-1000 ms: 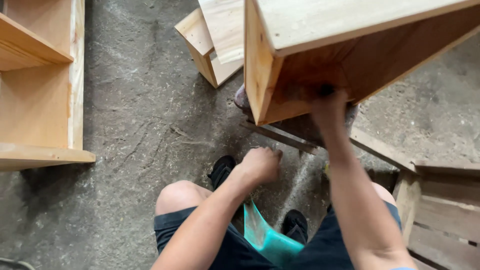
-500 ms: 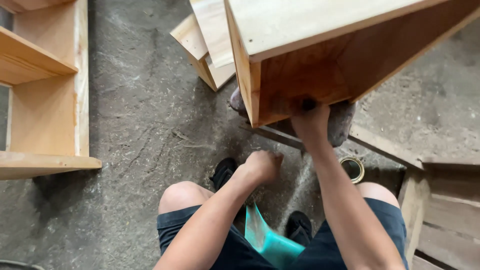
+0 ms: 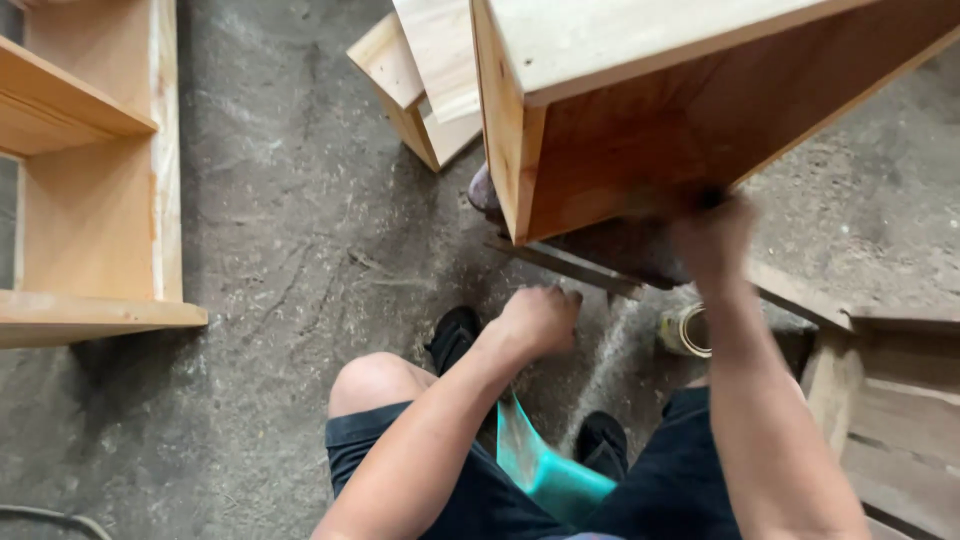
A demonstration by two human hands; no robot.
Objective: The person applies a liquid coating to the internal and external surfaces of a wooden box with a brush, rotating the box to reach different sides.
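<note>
A large open wooden box (image 3: 680, 110) is tilted above the floor, its hollow side facing me. My right hand (image 3: 715, 240) grips its lower edge from below; the hand is blurred. My left hand (image 3: 540, 318) is curled into a fist with nothing visible in it. It hovers over the concrete floor just above my black shoe (image 3: 455, 335) and apart from the box. A thin wooden strip (image 3: 580, 265) lies under the box. I sit on a teal plastic stool (image 3: 545, 465) that shows between my legs.
A tall wooden shelf unit (image 3: 90, 200) lies at the left. A smaller wooden box (image 3: 425, 80) rests at the top centre. A roll of tape (image 3: 685, 330) sits on the floor by my right arm. Slatted wooden pieces (image 3: 890, 400) fill the right edge.
The box has risen and shifted with my right hand under it, uncovering the roll of tape on the floor. My left fist has stayed in about the same place.
</note>
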